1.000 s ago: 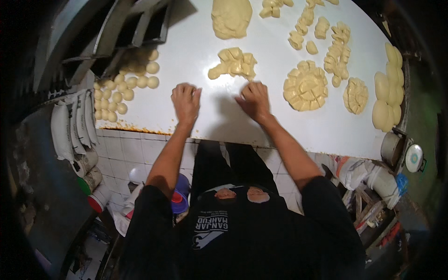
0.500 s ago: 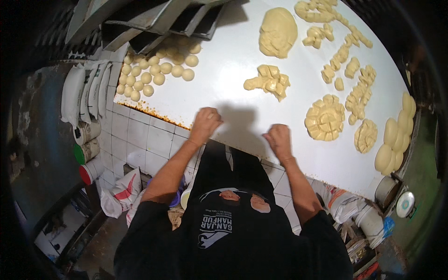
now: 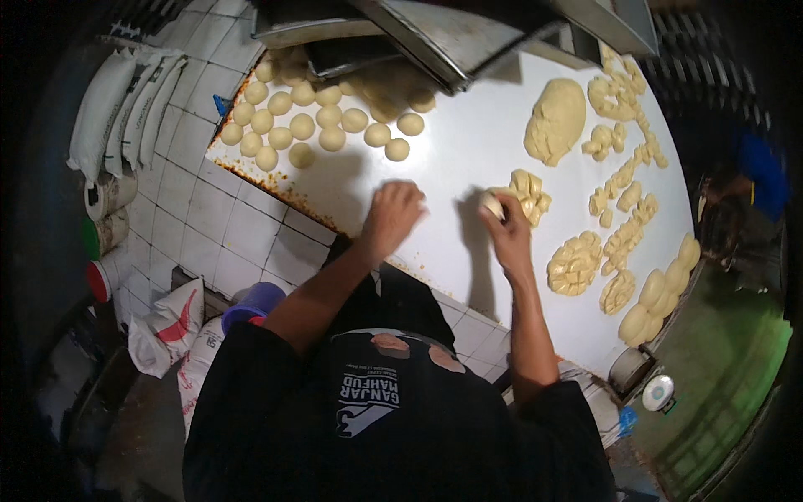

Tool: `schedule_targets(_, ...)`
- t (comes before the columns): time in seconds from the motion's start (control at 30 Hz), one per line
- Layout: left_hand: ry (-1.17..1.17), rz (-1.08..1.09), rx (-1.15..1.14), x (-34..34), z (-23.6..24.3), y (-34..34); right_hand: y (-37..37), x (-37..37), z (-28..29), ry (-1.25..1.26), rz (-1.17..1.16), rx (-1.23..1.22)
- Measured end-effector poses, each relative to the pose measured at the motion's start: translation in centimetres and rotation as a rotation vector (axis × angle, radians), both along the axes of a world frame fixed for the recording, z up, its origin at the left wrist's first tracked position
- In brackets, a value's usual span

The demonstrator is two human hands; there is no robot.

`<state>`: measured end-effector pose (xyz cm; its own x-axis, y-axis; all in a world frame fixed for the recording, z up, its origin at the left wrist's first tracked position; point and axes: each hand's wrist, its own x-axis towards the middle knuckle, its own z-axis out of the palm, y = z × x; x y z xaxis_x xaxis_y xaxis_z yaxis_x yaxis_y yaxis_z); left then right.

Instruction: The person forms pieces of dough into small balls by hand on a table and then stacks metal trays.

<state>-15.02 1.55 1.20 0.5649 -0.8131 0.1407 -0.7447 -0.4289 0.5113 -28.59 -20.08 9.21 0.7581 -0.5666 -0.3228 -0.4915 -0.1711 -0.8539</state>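
My right hand (image 3: 510, 234) pinches a small pale piece of dough (image 3: 493, 204) between thumb and fingers. It is beside a cluster of cut dough pieces (image 3: 529, 197) on the white table (image 3: 456, 167). To the left, my left hand (image 3: 395, 219) is palm down over the table near its front edge, fingers curled and slightly blurred. Whatever may be under its fingers is hidden. Beyond this hand, many round dough balls (image 3: 332, 138) are spread over the table's left end. A large smooth lump of dough (image 3: 555, 121) rests farther back.
Metal trays (image 3: 468, 42) jut over the table's far side. Scored dough rounds (image 3: 575, 263), cut pieces (image 3: 623, 243) and long smooth loaves of dough (image 3: 661, 297) lie to the right. White sacks (image 3: 100, 113) and a purple bucket (image 3: 253, 303) are at the left. A person's blue sleeve (image 3: 763, 180) shows far right.
My right hand has moved forward to the cut dough cluster and now has a piece in its fingers. My left hand remains curled over the table. The view has turned and shifted left.
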Motion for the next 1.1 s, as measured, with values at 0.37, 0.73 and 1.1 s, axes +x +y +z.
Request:
schedule_targets(0.37,0.3,-0.324,-0.083,-1.2,4.9,1.2,3.1,4.5,-8.3,-0.039,-0.096,0.176)
schedule_targets(0.73,0.145,0.001,0.057,-4.7,5.4,16.5,8.4,3.6,-7.6,-0.247,0.629,-0.709)
schedule_targets(1.1,0.359,0.531,-0.163,-10.2,6.2,20.5,7.0,8.2,4.3,-0.078,0.299,0.582)
